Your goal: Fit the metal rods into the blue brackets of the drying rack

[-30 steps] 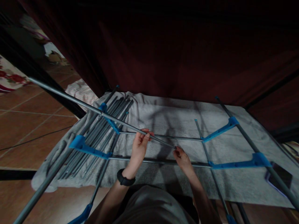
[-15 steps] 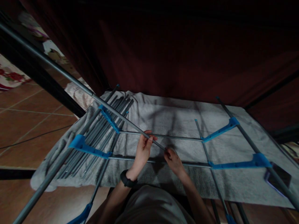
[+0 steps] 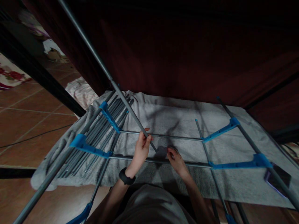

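One long grey metal tube (image 3: 121,95), slanting up and leftward, gripped near its lower end by left hand (image 3: 141,147), right hand (image 3: 175,159) apart, curled, any hold unclear.

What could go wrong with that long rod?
The long rod could tip: only the left hand holds it, near its lower end, while the right hand is apart from it. Swinging, it might knock a blue bracket. If its seam is a joint, it might separate.
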The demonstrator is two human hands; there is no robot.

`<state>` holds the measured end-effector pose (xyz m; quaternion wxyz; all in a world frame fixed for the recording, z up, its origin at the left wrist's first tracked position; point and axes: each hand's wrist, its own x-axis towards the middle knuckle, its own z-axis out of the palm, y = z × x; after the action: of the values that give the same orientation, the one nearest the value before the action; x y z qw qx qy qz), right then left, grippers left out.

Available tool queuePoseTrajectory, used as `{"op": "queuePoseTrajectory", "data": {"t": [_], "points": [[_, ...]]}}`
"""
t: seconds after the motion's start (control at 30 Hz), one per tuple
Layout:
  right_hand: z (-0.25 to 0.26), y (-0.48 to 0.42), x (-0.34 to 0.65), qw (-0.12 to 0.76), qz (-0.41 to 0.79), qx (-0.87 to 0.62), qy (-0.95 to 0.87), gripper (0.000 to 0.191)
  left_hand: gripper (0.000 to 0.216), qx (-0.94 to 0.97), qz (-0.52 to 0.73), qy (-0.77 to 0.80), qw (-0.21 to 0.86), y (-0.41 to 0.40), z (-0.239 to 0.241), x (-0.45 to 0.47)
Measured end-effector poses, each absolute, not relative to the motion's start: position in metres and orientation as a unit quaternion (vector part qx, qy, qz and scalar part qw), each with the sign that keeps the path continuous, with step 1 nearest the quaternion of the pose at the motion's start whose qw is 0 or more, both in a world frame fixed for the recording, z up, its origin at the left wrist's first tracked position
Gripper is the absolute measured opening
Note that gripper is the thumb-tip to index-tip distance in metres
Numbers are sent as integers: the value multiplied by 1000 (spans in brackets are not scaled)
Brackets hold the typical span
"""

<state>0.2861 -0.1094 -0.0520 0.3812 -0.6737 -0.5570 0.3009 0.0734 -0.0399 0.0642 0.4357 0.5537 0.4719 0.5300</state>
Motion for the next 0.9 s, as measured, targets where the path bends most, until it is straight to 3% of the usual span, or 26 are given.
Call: {"op": "queuePoseTrajectory", "data": {"t": [0.9], "points": [[-52,-108,295,410,326,-634,-569,28,28,703,455,504,213,-27,26,32]]}}
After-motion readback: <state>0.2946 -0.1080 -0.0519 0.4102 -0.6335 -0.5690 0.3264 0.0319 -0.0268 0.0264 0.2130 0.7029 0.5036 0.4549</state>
